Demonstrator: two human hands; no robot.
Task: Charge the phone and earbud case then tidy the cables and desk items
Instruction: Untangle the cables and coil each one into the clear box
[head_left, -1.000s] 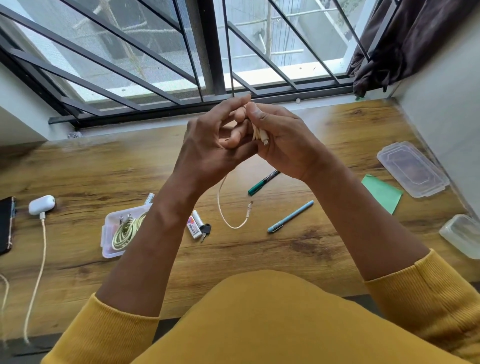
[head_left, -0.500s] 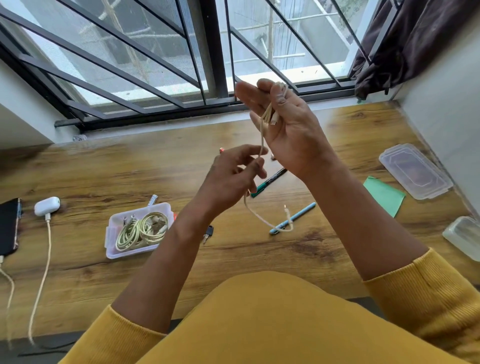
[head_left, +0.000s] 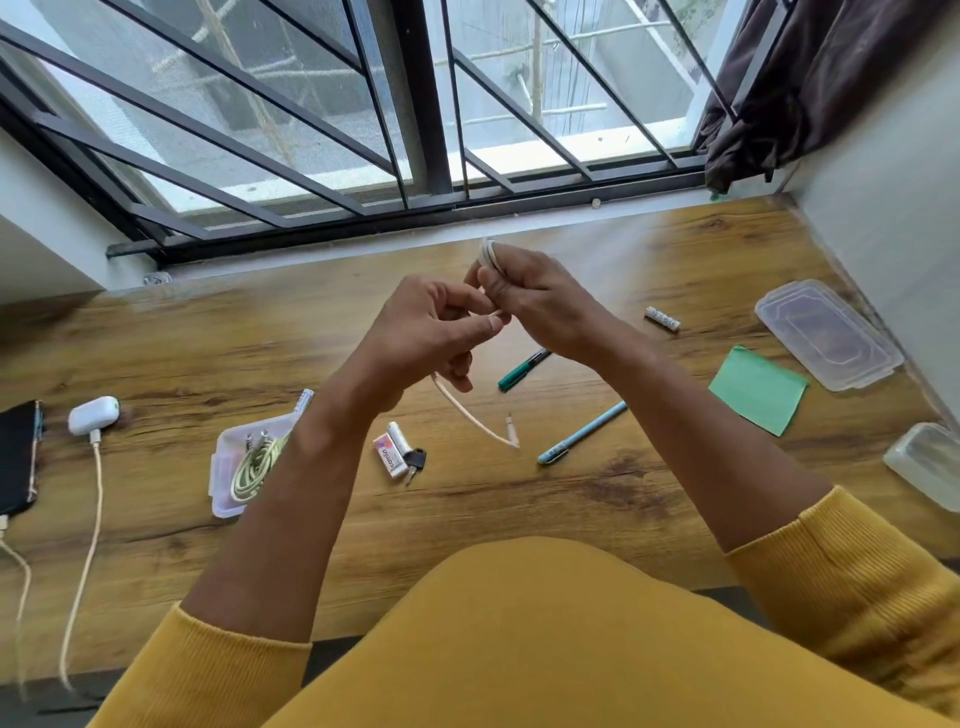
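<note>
Cable mid-coil above desk — right hand grips the loops, left hand pinches the tail. Next: wrap remaining tail, then drop into box beside the other coil.

the wooden desk carried a phone and earbud case at left, an open box of coiled cables, an eraser, a key, two pens, a green note and a clear lid.
</note>
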